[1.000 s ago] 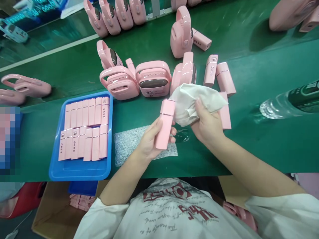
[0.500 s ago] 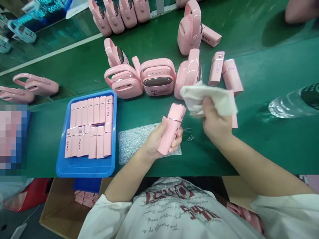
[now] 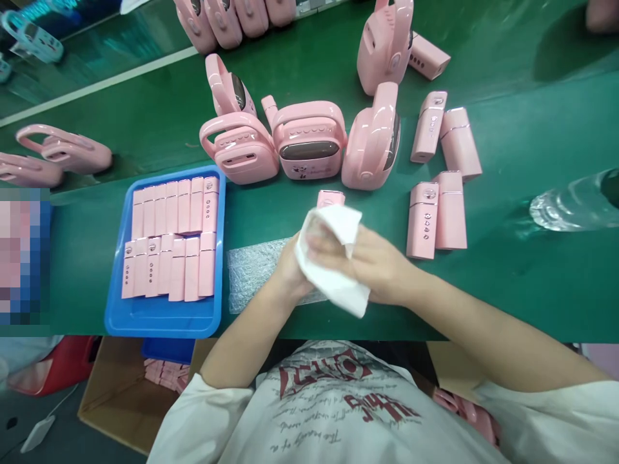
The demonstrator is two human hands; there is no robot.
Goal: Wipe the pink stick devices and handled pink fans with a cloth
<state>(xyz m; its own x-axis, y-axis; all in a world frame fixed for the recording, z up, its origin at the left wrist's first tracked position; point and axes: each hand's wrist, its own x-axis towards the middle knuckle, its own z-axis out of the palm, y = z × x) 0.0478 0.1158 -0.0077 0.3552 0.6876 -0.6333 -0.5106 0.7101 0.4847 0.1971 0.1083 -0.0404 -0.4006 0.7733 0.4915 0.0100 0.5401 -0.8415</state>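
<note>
My left hand (image 3: 288,270) is closed around a pink handheld device (image 3: 331,198), a slim block with a silver band near its top. Only its upper end shows; the cloth and my hands cover the rest. With my right hand (image 3: 382,265) I grip a white cloth (image 3: 333,283), folded over the device and pressed against its front. Beneath my hands lies a sheet of clear bubble wrap (image 3: 251,274) on the green table (image 3: 512,290). Similar pink devices (image 3: 422,222) stand to the right of my right hand.
To the left, a blue tray (image 3: 164,322) holds two rows of the pink devices. Several pink speakers with handles (image 3: 309,151) stand along the back. A clear bottle (image 3: 561,209) lies at the right. Below the table edge is a cardboard box (image 3: 113,393).
My right hand has moved left and down, bringing the cloth from beside the device onto it. The pair of devices it was covering at the right now shows.
</note>
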